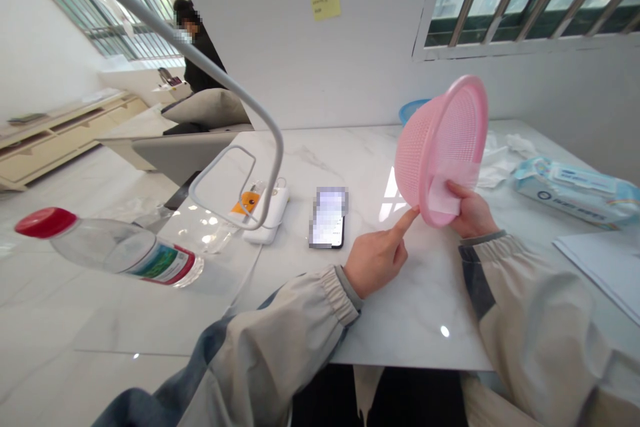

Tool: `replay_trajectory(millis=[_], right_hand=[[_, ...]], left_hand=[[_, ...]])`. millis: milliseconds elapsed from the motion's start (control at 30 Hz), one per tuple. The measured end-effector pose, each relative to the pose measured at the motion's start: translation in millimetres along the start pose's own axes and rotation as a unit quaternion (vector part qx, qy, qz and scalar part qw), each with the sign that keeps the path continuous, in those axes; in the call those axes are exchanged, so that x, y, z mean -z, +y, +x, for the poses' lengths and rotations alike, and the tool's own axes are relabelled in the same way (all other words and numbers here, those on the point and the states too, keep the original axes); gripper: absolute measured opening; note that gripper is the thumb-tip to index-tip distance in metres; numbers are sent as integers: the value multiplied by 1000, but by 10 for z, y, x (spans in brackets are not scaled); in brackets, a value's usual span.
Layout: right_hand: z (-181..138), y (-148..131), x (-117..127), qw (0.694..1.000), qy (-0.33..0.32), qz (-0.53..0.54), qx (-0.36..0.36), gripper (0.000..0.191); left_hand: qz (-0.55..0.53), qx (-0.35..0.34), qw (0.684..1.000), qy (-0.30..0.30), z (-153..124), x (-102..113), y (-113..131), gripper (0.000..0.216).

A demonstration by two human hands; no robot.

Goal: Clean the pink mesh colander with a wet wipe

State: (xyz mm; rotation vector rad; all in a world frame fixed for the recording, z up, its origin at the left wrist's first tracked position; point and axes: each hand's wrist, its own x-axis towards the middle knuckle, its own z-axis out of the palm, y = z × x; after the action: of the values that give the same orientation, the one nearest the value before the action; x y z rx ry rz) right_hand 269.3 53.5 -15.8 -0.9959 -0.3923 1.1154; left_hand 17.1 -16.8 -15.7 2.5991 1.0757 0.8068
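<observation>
A pink plastic colander (415, 140) is held tilted on its side above the white table, with its opening facing right. My right hand (475, 215) grips its lower rim, the thumb pressing a thin white wipe (443, 195) against the inside; the fingers behind are partly hidden. From the left, my left hand (376, 259) reaches with its index finger stretched out to the bottom of the rim. Its other fingers are loosely curled, and nothing shows in them.
A lit phone (327, 219) lies left of my hands, near a white power bank (269, 217). Farther left stands a water bottle (165, 260) under a grey curved tube (240, 90). A wet-wipe pack (575, 192), crumpled tissues (495, 163) and paper (605, 263) are right. Someone (205, 57) sits behind.
</observation>
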Motion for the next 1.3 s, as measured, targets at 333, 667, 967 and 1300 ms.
replay_trajectory(millis=[333, 667, 967, 1300], right_hand=[[-100, -35, -108, 999, -30, 14, -16, 27], [-64, -57, -103, 999, 24, 22, 1, 25], [-71, -78, -97, 1000, 28, 11, -6, 29], [-49, -75, -58, 1000, 9, 18, -6, 30]], left_hand=[[28, 0, 998, -64, 13, 42, 23, 68], [-61, -30, 995, 72, -29, 8, 6, 72], [-90, -7, 996, 1, -33, -13, -1, 75], [-17, 13, 998, -62, -11, 0, 17, 76]])
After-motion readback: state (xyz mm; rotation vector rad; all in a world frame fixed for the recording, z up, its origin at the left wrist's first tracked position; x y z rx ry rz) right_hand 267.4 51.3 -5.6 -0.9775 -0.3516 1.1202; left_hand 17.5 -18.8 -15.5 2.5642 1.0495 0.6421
